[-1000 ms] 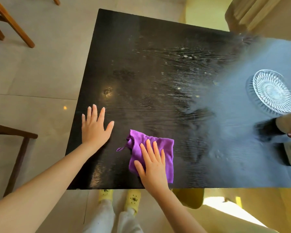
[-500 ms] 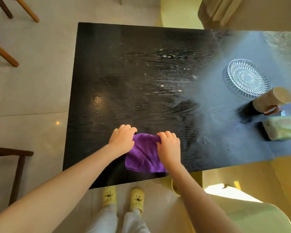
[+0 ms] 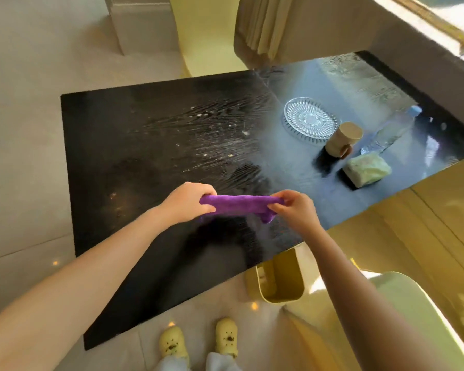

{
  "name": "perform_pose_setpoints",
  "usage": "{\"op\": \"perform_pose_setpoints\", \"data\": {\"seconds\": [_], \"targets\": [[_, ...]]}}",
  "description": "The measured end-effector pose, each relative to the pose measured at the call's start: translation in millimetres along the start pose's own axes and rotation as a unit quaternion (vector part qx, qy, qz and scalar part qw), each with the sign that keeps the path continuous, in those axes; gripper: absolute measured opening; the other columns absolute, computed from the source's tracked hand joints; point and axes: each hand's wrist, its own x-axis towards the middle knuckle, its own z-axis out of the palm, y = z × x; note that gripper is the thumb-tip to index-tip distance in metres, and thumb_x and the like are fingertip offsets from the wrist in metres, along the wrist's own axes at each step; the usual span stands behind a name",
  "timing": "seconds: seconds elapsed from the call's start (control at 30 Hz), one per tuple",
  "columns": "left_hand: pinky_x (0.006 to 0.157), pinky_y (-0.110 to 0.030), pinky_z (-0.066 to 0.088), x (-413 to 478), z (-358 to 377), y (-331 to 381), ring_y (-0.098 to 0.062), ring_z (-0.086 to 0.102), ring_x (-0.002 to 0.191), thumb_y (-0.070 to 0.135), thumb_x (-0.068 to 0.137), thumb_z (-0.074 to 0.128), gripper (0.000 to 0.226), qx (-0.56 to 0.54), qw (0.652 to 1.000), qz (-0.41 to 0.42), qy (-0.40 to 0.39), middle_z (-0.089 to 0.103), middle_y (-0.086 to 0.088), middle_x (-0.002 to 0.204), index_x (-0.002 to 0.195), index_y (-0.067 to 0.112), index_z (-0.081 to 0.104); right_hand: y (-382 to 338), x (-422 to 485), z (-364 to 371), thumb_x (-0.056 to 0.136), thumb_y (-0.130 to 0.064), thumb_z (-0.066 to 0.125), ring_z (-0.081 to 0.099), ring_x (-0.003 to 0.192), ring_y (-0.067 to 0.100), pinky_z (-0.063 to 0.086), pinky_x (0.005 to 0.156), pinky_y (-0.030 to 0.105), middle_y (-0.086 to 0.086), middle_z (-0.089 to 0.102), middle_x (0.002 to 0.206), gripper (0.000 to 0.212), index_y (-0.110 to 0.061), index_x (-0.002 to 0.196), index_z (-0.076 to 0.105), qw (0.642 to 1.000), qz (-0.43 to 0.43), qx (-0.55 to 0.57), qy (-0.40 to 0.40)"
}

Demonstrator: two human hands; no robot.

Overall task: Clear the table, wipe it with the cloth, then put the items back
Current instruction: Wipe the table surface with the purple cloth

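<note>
A purple cloth [image 3: 239, 206] is stretched between both hands, lifted just above the black table [image 3: 134, 145]. My left hand [image 3: 188, 200] grips its left end and my right hand [image 3: 295, 210] pinches its right end. On the table's right part sit a clear glass plate [image 3: 310, 119], a beige cup with a brown handle [image 3: 343, 139], a pale green tissue pack [image 3: 367, 170] and a clear water bottle with a blue cap [image 3: 391, 129]. Crumbs and streaks show on the middle of the tabletop.
A yellow bin [image 3: 281, 279] stands under the table's near right corner. A pale yellow chair [image 3: 402, 311] is at my right, and a curtain [image 3: 260, 25] hangs beyond the table's far edge. My yellow shoes [image 3: 198, 341] are on the tiled floor.
The cloth lay flat under my right hand while my left hand rested on the table. Both hands then gathered it and lifted it, stretched between them. The view swung to the right.
</note>
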Motion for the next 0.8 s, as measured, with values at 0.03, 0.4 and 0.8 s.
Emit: {"op": "perform_pose_setpoints", "data": {"seconds": [0.03, 0.4, 0.8], "targets": [[0.072, -0.027, 0.046, 5, -3, 11, -0.012, 0.059, 0.085, 0.023, 0.085, 0.065, 0.012, -0.002, 1.0, 0.016, 0.019, 0.066, 0.004, 0.092, 0.097, 0.022, 0.065, 1, -1, -13, 0.076, -0.009, 0.072, 0.054, 0.053, -0.007, 0.039, 0.052, 0.003, -0.013, 0.059, 0.06, 0.009, -0.017, 0.082, 0.072, 1.0, -0.003, -0.006, 0.014], [0.078, -0.038, 0.051, 60, -10, 128, -0.017, 0.061, 0.084, 0.024, 0.082, 0.067, 0.009, 0.02, 0.996, 0.067, 0.063, 0.07, 0.002, 0.087, 0.09, 0.021, 0.071, 43, -1, -137, 0.077, -0.019, 0.074, 0.054, 0.061, 0.006, 0.039, 0.054, 0.014, -0.005, 0.062, 0.065, 0.011, -0.025, 0.074, 0.066, 0.998, -0.024, -0.024, 0.05], [0.068, -0.031, 0.044, 136, 44, 215, -0.016, 0.057, 0.078, 0.024, 0.082, 0.066, 0.006, 0.074, 0.993, 0.078, 0.042, 0.061, 0.006, 0.078, 0.086, 0.022, 0.069, 117, 8, -204, 0.078, -0.018, 0.069, 0.057, 0.067, 0.013, 0.042, 0.058, 0.024, -0.005, 0.063, 0.068, 0.002, -0.019, 0.078, 0.067, 0.997, 0.029, -0.045, 0.064]]}}
